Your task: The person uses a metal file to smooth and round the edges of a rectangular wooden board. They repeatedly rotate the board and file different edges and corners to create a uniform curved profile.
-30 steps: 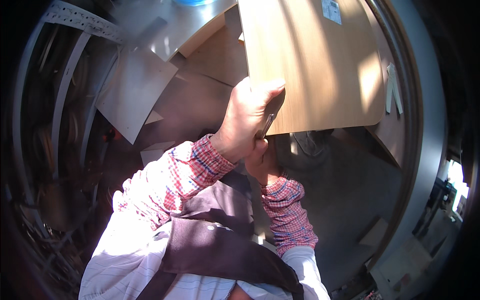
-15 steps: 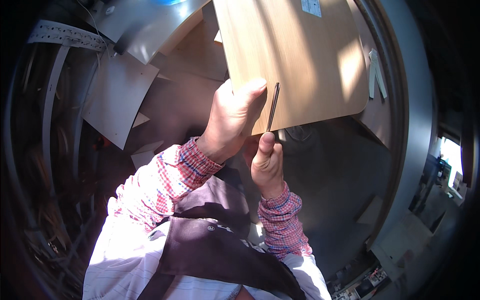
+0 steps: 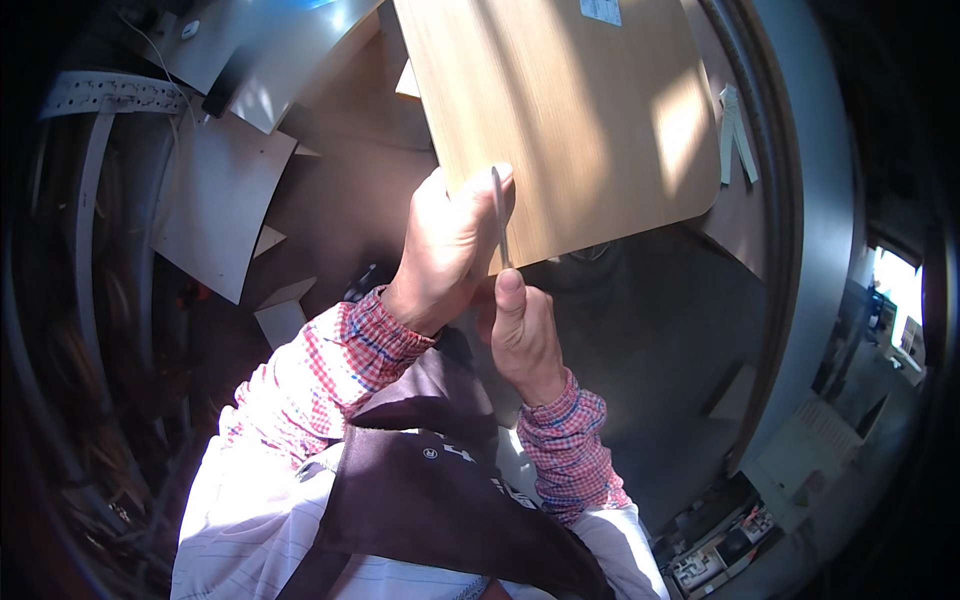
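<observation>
A wood-grain board [image 3: 580,120] with a rounded near right corner extends away from me, bright patches of light lying across it. My left hand [image 3: 437,245] is closed on its near left corner, thumb on the top face. Just right of it, my right hand [image 3: 525,335] grips a slim dark metal tool [image 3: 501,225], thumb along its near end. The tool points away from me and overlaps the left thumb in view. Whether it touches the board's edge cannot be made out. My right fingers are partly hidden behind the left wrist.
Pale panels [image 3: 220,200] lean at the left beside a perforated metal rack [image 3: 110,95]. A light label [image 3: 602,10] sits on the board's far part. Thin pale strips [image 3: 735,135] lie right of the board, inside a curved grey edge [image 3: 815,220].
The tool has swung left, from beside my left thumb to across it, and stands more upright in view. Board and hands appear slightly further left.
</observation>
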Tool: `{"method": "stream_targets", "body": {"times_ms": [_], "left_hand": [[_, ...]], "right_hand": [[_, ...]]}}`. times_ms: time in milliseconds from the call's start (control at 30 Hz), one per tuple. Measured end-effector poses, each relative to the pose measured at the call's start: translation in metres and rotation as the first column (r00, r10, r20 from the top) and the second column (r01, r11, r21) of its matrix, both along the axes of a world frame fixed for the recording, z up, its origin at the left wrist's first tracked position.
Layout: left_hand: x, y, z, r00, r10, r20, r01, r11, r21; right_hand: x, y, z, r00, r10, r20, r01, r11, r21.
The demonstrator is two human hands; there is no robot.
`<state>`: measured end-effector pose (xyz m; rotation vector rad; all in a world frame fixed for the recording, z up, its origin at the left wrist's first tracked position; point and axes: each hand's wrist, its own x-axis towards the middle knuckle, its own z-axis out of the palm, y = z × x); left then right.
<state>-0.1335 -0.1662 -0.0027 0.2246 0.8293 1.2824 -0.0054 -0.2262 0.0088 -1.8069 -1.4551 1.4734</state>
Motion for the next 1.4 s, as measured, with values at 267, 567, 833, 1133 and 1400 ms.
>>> {"method": "stream_targets", "body": {"times_ms": [267, 567, 833, 1133, 1400], "left_hand": [[0.000, 0.003, 0.004, 1.000, -0.004, 0.002, 0.004, 0.999, -0.044], [0.005, 0.007, 0.007, 0.991, 0.124, 0.055, -0.110, 0.973, -0.202], [-0.008, 0.006, 0.007, 0.993, 0.010, 0.119, 0.001, 0.996, -0.091], [0.014, 0.012, -0.009, 0.979, 0.116, 0.170, -0.118, 0.993, 0.001], [0.025, 0.001, -0.035, 0.964, 0.240, -0.116, -0.225, 0.967, 0.122]], "right_hand": [[-0.017, -0.011, -0.005, 0.997, 0.010, 0.081, -0.023, 0.986, 0.167], [0.024, 0.010, 0.009, 0.872, -0.470, -0.139, 0.446, 0.878, -0.172], [0.013, -0.007, -0.007, 0.938, -0.292, -0.187, 0.278, 0.956, -0.098], [-0.014, -0.009, 0.003, 0.969, -0.062, -0.239, 0.045, 0.996, -0.078], [-0.020, -0.007, 0.008, 0.957, -0.022, -0.288, -0.025, 0.987, -0.157]]}}
